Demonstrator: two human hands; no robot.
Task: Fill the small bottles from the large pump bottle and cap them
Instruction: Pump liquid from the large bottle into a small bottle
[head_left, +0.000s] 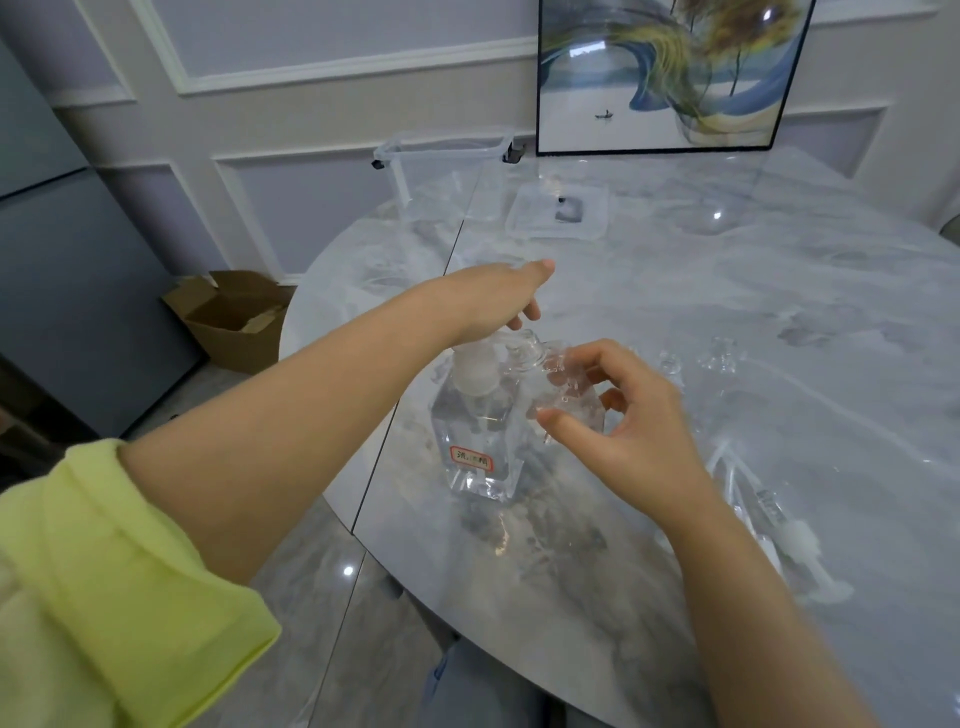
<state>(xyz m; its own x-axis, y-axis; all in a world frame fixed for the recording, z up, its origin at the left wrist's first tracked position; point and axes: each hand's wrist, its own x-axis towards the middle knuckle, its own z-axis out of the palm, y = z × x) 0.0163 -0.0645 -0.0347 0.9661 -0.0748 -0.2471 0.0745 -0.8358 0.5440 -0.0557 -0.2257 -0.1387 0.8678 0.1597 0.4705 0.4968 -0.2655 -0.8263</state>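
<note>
Here my left hand (498, 296) hangs over the top of the large pump bottle (475, 431), palm down, with the fingers bent downward toward the pump head (522, 351); the fingertips sit right at the clear nozzle, though I cannot tell whether they press it or only touch it. The bottle is square-sided and clear, stands upright on the marble table (675, 291) near its left edge, holds clear liquid, and carries a small red-bordered label (470, 458) low on its front face. My right hand (631, 421) is just beside the bottle on its right, thumb and fingers curled around a small clear bottle (566, 387) that I hold up against the pump's spout; the small bottle is so transparent that its outline is hard to make out. Farther right on the table lie a few more small clear pieces (719, 353), too glassy to tell whether they are bottles or caps. Close to my right forearm lies a clear pump part with a white collar (797, 540) and thin tubes. At the far side of the table stand a clear plastic box (447, 156) and, beside it, a flat clear lid (558, 210). A framed picture (670, 73) leans against the wall behind them. On the floor to the left sits an open cardboard box (234, 317). My left arm shows a yellow-green sleeve (114, 587) pushed up.
</note>
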